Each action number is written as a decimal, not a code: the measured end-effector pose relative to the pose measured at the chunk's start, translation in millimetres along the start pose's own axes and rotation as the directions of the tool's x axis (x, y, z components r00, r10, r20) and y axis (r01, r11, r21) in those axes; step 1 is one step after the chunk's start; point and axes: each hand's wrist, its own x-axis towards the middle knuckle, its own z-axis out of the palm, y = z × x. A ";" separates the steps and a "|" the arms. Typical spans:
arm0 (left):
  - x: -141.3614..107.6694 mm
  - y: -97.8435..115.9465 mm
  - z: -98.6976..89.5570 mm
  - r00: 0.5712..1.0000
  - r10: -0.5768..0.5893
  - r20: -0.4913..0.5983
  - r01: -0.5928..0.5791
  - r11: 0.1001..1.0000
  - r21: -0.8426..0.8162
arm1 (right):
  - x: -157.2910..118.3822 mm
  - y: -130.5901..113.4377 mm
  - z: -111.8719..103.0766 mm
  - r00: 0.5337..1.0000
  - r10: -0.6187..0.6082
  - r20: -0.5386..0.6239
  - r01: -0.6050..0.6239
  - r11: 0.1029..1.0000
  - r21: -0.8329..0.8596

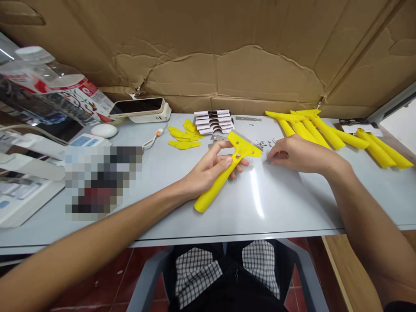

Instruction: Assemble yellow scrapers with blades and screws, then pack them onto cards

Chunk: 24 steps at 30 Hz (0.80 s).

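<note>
My left hand (214,167) is closed around the handle of a yellow scraper (216,186), tilted with its wide head pointing away from me. A metal blade (248,141) lies along the head's far edge, and a screw shows at one corner. To the right, my right hand (295,154) is pinched low over the table, with a small screw (268,162) at the fingertips. Just beyond the scraper head lies a loose pile of small screws (261,144). Several flat yellow plates (183,145) rest left of the scraper.
Behind the scraper sit stacked blade packets (212,121) and a loose metal blade (248,118). Several yellow scraper handles (308,130) lie at the right. A phone (138,107) on a white box, a white mouse (104,130) and plastic bottles (69,89) occupy the left. Cardboard (208,52) walls the back.
</note>
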 end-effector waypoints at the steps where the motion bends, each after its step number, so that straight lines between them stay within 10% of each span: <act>1: -0.2 0.2 0.6 1.000 -0.001 -0.004 0.001 1.000 0.004 | 0.0 -0.8 0.0 1.000 -0.004 0.004 0.004 1.000 -0.004; 24: -4.5 12.1 16.9 0.972 -0.146 -0.183 0.185 0.958 0.219 | 6.1 -6.2 12.8 0.989 -0.141 -0.050 0.142 0.990 0.009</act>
